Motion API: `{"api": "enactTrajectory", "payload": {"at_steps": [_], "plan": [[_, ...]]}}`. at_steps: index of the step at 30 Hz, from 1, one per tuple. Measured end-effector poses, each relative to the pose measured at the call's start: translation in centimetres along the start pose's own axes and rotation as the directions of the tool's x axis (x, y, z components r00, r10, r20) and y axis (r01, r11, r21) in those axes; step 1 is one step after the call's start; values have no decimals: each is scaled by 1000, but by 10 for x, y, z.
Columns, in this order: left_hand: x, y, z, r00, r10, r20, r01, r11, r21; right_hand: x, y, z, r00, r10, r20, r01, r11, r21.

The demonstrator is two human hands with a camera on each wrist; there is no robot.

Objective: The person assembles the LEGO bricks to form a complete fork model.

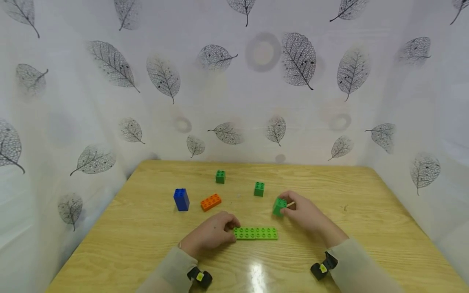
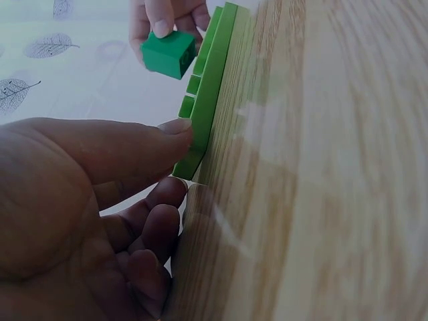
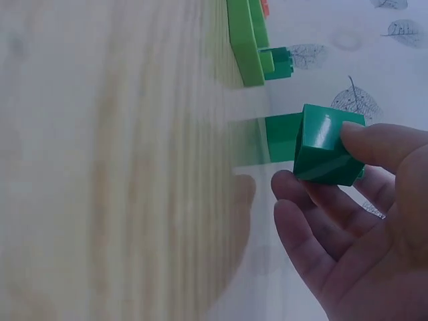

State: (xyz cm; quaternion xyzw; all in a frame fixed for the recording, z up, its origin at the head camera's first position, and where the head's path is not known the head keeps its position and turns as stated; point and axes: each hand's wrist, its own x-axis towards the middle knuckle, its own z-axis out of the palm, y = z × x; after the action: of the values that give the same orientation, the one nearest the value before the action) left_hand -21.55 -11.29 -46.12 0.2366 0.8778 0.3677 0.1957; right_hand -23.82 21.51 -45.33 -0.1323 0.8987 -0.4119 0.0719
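Note:
A light green building-block plate (image 1: 255, 233) lies crosswise on the table, with a seam at its middle. My left hand (image 1: 214, 232) pinches its left end between thumb and fingers; in the left wrist view the thumb (image 2: 150, 144) presses the plate's side. To the right, beyond the plate, my right hand (image 1: 304, 211) holds a green block (image 1: 277, 206) by its sides. In the right wrist view that block (image 3: 328, 150) is tilted and clear of the tabletop, with the thumb on one face and fingers beneath.
A second green block (image 1: 259, 189) stands behind the plate, and a third green block (image 1: 220, 177) farther back. An orange block (image 1: 211, 202) and a tall blue block (image 1: 181, 199) stand at left. A leaf-patterned curtain (image 1: 238, 93) surrounds the wooden table (image 1: 329, 179).

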Motion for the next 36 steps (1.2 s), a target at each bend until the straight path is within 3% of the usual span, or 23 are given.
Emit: {"api": "enactTrajectory", "payload": {"at_steps": [20,36], "plan": [[0,0,-1,1000,-8,2,8,1000,-7,-28,-10,12,983,-109,146,98,992,83],[1,2,-1,1000,4,3,-4,1000,15,-34,-14,18,976,-112,186,100,992,74]]}}
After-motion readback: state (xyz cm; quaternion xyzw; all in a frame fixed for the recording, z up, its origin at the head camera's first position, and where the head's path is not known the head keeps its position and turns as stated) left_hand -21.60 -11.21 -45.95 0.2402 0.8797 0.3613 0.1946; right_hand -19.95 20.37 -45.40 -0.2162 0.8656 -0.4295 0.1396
